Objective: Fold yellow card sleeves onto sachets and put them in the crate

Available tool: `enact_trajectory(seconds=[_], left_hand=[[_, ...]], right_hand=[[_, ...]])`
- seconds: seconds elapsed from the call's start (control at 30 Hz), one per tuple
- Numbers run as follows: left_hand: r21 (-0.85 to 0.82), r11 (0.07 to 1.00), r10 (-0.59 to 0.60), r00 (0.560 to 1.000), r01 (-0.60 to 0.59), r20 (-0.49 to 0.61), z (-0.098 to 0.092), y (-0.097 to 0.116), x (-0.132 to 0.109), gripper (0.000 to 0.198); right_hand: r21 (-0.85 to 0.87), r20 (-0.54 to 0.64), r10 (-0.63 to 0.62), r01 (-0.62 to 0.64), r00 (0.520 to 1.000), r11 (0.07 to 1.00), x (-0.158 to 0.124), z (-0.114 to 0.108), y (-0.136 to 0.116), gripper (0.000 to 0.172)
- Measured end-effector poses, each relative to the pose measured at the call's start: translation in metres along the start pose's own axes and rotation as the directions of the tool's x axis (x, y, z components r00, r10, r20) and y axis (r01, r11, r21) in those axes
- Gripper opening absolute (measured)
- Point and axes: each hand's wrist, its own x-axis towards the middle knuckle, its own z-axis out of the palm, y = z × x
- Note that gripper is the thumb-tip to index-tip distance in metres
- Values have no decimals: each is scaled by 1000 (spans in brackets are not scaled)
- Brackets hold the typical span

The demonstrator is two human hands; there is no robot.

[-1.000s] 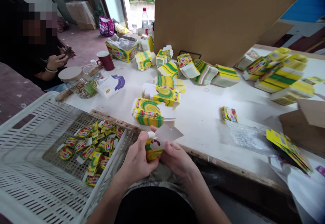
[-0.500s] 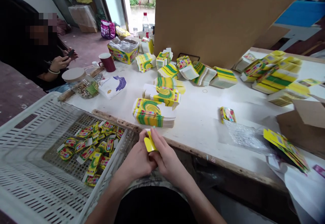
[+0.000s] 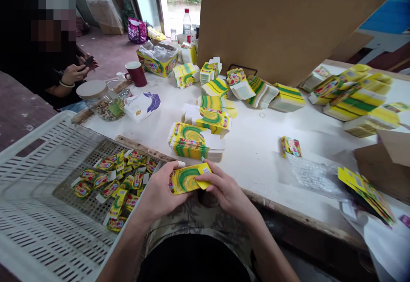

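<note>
Between my two hands, just in front of the table edge, is a small yellow-and-green printed carton [image 3: 185,178], its broad face turned up. My left hand [image 3: 162,196] grips its left end, the thumb along the top edge. On the right end, the fingers of my right hand [image 3: 226,188] pinch a yellow flap. Right beyond them on the table lies a stack of flat cartons [image 3: 188,141], with another stack [image 3: 213,117] behind it. To my left, a white plastic crate [image 3: 35,196] holds several folded cartons [image 3: 118,201].
More carton stacks [image 3: 259,92] line the back of the table before a tall cardboard sheet [image 3: 256,26]. A single carton [image 3: 291,146] lies right, near clear plastic [image 3: 310,173]. At left stand a mug [image 3: 137,75], a jar [image 3: 104,103] and a tissue box [image 3: 142,106]; a person [image 3: 38,60] sits beyond, holding a phone.
The carton has turned from edge-on to showing its broad printed face. My hands have moved apart, left hand to its left end, right hand to the flap on the right.
</note>
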Motion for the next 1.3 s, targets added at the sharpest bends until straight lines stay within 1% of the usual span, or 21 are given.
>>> enact_trajectory(seconds=[0.07, 0.1, 0.23, 0.3, 0.37, 0.47, 0.53, 0.57, 0.63, 0.7, 0.73, 0.8, 0.87, 0.9, 0.93, 1.0, 1.03, 1.1, 1.13, 1.2, 1.3], left_hand=[[16, 1000, 21, 1000, -21, -17, -1, 1, 1, 52], [35, 999, 30, 999, -29, -33, -1, 2, 1, 49], [99, 993, 74, 992, -64, -104, 1, 5, 1, 44], [79, 995, 61, 993, -53, -100, 0, 4, -1, 45], [25, 999, 23, 996, -21, -84, -1, 1, -4, 46], [-30, 1000, -3, 997, 1, -75, -2, -2, -9, 50], [-24, 1000, 5, 998, -7, -63, 0, -1, -11, 48], [-15, 1000, 14, 998, -15, -62, 1, 0, -11, 46], [7, 999, 34, 997, -34, -72, 5, 5, -11, 42], [34, 997, 66, 993, -63, -96, 7, 8, -10, 40], [48, 996, 83, 991, -78, -105, 7, 8, -9, 39], [66, 995, 86, 991, -79, -105, 2, 3, -10, 38], [82, 996, 28, 995, -19, -100, -14, -11, -12, 39], [116, 993, -15, 994, 27, -109, -26, -20, -14, 42], [166, 983, -56, 990, 77, -129, -39, -32, -17, 46], [363, 919, -90, 978, 154, -187, -68, -55, -23, 56], [433, 881, -117, 976, 188, -186, -82, -64, -26, 59], [489, 830, -167, 957, 266, -237, -100, -77, -31, 62], [472, 827, -202, 945, 306, -258, -105, -79, -32, 61], [384, 845, -285, 922, 371, -263, -102, -76, -32, 61], [204, 889, -395, 911, 411, -115, -78, -64, -26, 59]], right_hand=[[2, 35, -8, 8, 999, 1000, 2, -3, -3, 28], [3, 11, 1, -1, 1000, 1000, 3, -1, -4, 28], [71, -216, 63, -49, 974, 996, 3, 22, -2, 33], [117, -264, 68, -38, 962, 992, 3, 31, 0, 34], [113, -246, 36, -8, 969, 994, 4, 31, 2, 28], [49, -139, -22, 29, 990, 998, 5, 20, 2, 18], [28, -94, -16, 18, 995, 999, 6, 13, 0, 16], [46, -100, 4, 1, 995, 999, 6, 12, -1, 15], [176, -170, 64, -34, 983, 984, 7, 15, -3, 22], [369, -222, 150, -59, 964, 927, 8, 24, -5, 35], [440, -224, 188, -73, 956, 895, 9, 29, -6, 40], [484, -176, 224, -113, 959, 868, 14, 36, -10, 48], [435, -153, 225, -139, 962, 889, 22, 35, -16, 54], [385, -179, 219, -137, 959, 913, 28, 31, -18, 55], [314, -230, 205, -127, 951, 941, 35, 26, -20, 52], [102, -381, 152, -123, 912, 987, 51, 12, -20, 34], [-27, -445, 124, -152, 887, 988, 60, 5, -17, 27], [-259, -488, 114, -268, 866, 928, 76, -5, -10, 20], [-340, -483, 134, -326, 865, 882, 84, -7, -5, 20], [-433, -462, 175, -393, 869, 811, 94, -6, 4, 21], [-457, -467, 150, -383, 871, 803, 99, -1, 10, 20]])
